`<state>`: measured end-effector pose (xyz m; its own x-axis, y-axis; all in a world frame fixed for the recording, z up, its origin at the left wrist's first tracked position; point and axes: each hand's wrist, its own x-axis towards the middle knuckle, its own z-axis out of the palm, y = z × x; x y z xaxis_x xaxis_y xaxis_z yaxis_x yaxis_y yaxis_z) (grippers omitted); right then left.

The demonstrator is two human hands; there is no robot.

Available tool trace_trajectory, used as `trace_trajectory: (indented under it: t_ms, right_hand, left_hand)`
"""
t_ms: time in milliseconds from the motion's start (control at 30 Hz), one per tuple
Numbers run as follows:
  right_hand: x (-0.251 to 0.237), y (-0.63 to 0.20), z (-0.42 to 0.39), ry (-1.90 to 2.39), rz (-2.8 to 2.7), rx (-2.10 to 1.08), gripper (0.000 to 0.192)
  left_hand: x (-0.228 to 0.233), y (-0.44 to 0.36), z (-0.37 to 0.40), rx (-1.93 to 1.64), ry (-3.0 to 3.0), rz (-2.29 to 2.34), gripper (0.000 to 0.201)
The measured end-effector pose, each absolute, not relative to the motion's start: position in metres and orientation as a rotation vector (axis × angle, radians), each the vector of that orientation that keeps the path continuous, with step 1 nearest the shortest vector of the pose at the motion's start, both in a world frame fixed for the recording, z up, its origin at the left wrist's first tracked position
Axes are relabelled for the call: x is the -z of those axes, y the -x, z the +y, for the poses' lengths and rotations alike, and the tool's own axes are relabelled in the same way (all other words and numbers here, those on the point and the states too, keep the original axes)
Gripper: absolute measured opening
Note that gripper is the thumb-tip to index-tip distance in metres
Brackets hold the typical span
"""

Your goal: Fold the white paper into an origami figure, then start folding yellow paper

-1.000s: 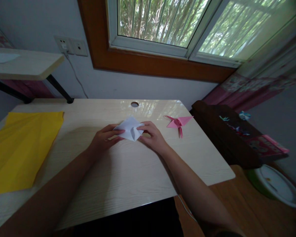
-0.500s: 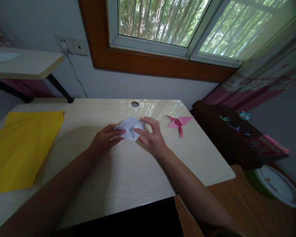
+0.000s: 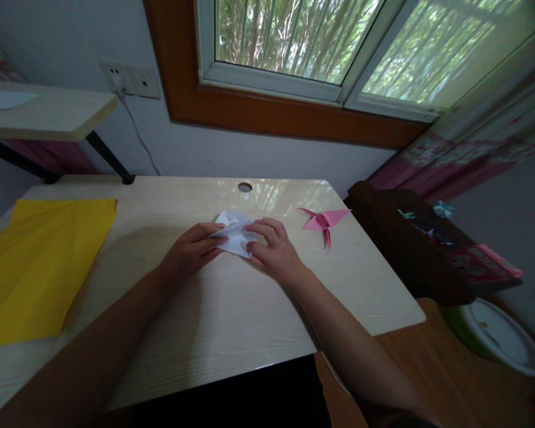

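Between my two hands is a small piece of folded white paper point(image 3: 237, 236), with creases and a raised flap along its middle. My left hand point(image 3: 195, 246) pinches its left side between the thumb and fingers. On the right side, my right hand point(image 3: 271, 245) grips the paper with bent fingers on top and the thumb at the near corner. Part of the paper is hidden under the fingers. To the right of my right hand lies a pink origami crane point(image 3: 324, 223) on the pale wooden table point(image 3: 232, 309).
A large yellow sheet point(image 3: 40, 267) covers the table's left side. Behind it stands a raised shelf point(image 3: 49, 116) on black legs. The tabletop has a round cable hole point(image 3: 245, 187) near the wall. On the floor at right is a green and white tub point(image 3: 499, 339).
The white paper's flaps have shifted, and a fold now stands across its middle. My right fingers have moved slightly and bent more over its right side. The crane and yellow sheet stay put.
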<state>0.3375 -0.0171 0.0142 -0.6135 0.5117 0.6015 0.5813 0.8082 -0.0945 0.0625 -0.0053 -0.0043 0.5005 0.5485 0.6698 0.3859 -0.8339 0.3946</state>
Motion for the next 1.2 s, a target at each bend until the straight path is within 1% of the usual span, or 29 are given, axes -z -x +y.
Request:
trace_trajectory:
  t_ms: [267, 333, 533, 700, 833, 1000, 1100, 1200]
  right_hand:
    - [-0.012, -0.344, -0.015, 0.909, -2.269, 0.140, 0.014]
    - [-0.011, -0.348, -0.013, 0.925, -2.209, 0.066, 0.014]
    - [-0.011, -0.352, -0.006, 0.918, -2.045, -0.265, 0.005]
    - [-0.011, -0.344, -0.007, 0.874, -2.071, -0.363, 0.007]
    - [-0.009, -0.336, -0.009, 0.868, -2.102, -0.360, 0.021]
    - [0.002, -0.334, -0.003, 0.879, -1.914, -0.406, 0.053]
    - [0.010, -0.335, 0.001, 0.938, -1.775, -0.648, 0.063]
    - [0.014, -0.335, 0.002, 0.993, -1.592, -1.009, 0.063]
  left_hand:
    - [0.003, -0.062, -0.004, -1.308, -2.579, 0.833, 0.034]
    - [0.002, -0.062, -0.004, -1.308, -2.572, 0.839, 0.033]
    - [0.005, -0.061, -0.003, -1.323, -2.526, 0.843, 0.028]
    - [0.009, -0.063, -0.003, -1.256, -2.518, 0.746, 0.032]
    - [0.007, -0.065, -0.004, -1.240, -2.528, 0.684, 0.037]
    - [0.005, -0.065, -0.004, -1.292, -2.533, 0.693, 0.040]
    - [0.004, -0.065, -0.004, -1.306, -2.552, 0.681, 0.042]
    - [0.002, -0.065, -0.004, -1.332, -2.586, 0.653, 0.045]
